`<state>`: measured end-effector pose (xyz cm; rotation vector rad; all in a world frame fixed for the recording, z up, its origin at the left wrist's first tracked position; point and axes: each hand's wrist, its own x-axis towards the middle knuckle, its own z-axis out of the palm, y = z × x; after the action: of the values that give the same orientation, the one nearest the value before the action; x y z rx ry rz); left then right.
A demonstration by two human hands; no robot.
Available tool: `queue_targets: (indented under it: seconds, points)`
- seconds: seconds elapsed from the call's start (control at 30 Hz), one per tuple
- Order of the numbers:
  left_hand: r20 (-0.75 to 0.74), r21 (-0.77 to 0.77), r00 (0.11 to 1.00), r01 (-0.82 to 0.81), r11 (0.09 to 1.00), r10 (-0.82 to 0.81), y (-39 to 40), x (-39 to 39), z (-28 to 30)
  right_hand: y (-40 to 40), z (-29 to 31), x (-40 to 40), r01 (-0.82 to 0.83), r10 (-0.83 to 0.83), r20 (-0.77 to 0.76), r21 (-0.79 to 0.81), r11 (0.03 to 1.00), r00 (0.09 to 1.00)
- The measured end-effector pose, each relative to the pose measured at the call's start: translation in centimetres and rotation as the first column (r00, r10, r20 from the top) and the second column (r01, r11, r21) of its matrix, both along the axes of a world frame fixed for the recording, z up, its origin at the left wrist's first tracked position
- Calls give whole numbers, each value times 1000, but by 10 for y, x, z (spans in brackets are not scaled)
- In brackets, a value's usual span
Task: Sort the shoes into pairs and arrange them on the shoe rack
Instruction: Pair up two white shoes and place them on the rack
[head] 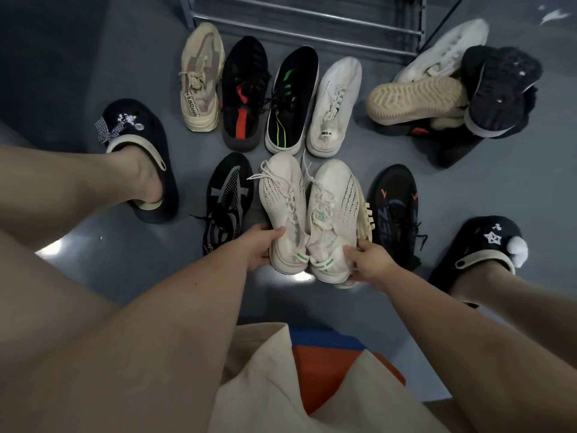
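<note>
Floor (468, 195), left to right, as seen from the head camera.

- Beige sneaker (201, 79), upright, far row, toe toward the shoe rack (312, 25).
- Black sneaker with red stripe (245, 95), just beside it.
- Black sneaker with green stripes (292, 98), next in the row.
- White sneaker (335, 104), end of the row.
- Black-and-grey sneaker (228, 201), near row, unpaired.
- Left hand (260, 246): fingers curled round the heel of the left cream sneaker (282, 207).
- Right hand (370, 264): fingers grasping the heel of the right cream sneaker (332, 214). The two touch side by side, a matched pair, between the person's feet.
- Black sneaker with orange marks (396, 210), near row.
- Heap of unsorted shoes (452, 92), tumbled, soles up, right of the rack.

Handling, judged: knit uppers look soft and light, soles stiffer; the heel is the firm place to hold. Loose laces may snag.
</note>
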<state>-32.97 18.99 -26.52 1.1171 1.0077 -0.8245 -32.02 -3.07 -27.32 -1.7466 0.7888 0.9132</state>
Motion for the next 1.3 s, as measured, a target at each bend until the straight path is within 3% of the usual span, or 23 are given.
queue_targets:
  seconds: [0.37,0.6,0.87,1.3]
  points:
    - [28,-163,998,-59,985,64,8,-4,25,6,36,-3,5,-3,52,-43,999,999]
    - [95,-223,993,-46,974,69,10,7,52,9,66,-2,-2,1,94,6,1000,996]
    - [197,-290,959,-140,947,202,10,24,98,9,113,16,34,-53,198,95,995,979]
    - [380,-340,869,-189,921,319,-5,62,178,7,211,40,126,-239,485,255,959,841]
